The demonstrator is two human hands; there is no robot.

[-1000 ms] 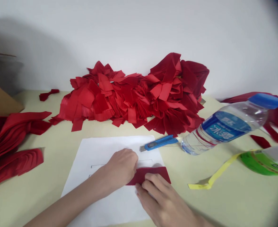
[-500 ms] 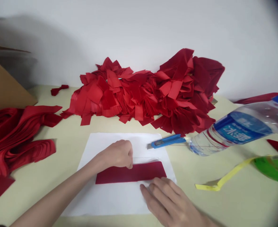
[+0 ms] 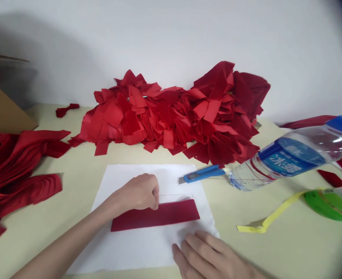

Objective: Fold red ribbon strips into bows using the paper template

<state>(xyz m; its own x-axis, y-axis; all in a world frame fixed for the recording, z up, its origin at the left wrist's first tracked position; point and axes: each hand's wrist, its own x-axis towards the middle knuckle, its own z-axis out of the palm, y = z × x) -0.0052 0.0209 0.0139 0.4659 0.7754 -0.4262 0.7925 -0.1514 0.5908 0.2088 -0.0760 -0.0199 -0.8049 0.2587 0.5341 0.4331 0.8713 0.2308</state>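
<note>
A dark red fabric strip (image 3: 171, 216) lies lengthwise on a white sheet of paper (image 3: 142, 252). My left hand (image 3: 140, 192) is closed, its thumb and fingertips bunched at the strip's upper edge near the middle; the exact grip is partly hidden. Below the strip's right end, my right hand (image 3: 207, 255) rests open at the paper's lower right corner, fingers stretched and apart from the strip. A thin line drawn on the paper shows above the strip. Beyond it, a blue utility knife (image 3: 202, 174) with its blade out lies over the paper's top right edge.
Red fabric pieces (image 3: 165, 120) form a large heap by the wall. Rolled red strips (image 3: 16, 166) and a cardboard box (image 3: 5, 106) stand left. At right are a tilted water bottle (image 3: 293, 155), a green tape roll (image 3: 328, 203) with a yellow tail, and more red scraps (image 3: 330, 178).
My right hand has drawn back from the strip's lower edge toward me. My left hand stays at the upper edge, and the strip has turned slightly. The whole view has shifted a little.
</note>
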